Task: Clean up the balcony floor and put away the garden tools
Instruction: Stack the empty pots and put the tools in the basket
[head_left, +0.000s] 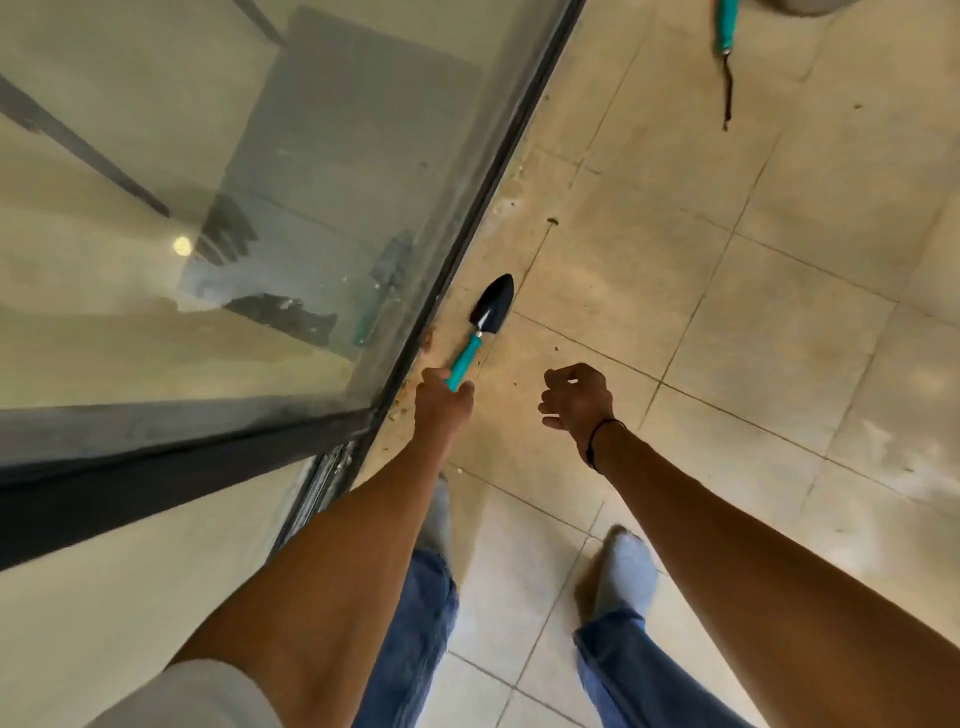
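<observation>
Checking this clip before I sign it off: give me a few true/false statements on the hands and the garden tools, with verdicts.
1. The left hand grips the teal handle of the trowel. True.
2. The trowel's black blade points back toward the person's feet. False: it points away from them, along the glass door frame.
3. The right hand holds a second tool. False: its fingers are curled and hold nothing.
4. Another teal-handled tool lies on the floor tiles at the top of the view, apart from both hands. True.
5. Soil crumbs lie along the door frame near the trowel. True.
</observation>
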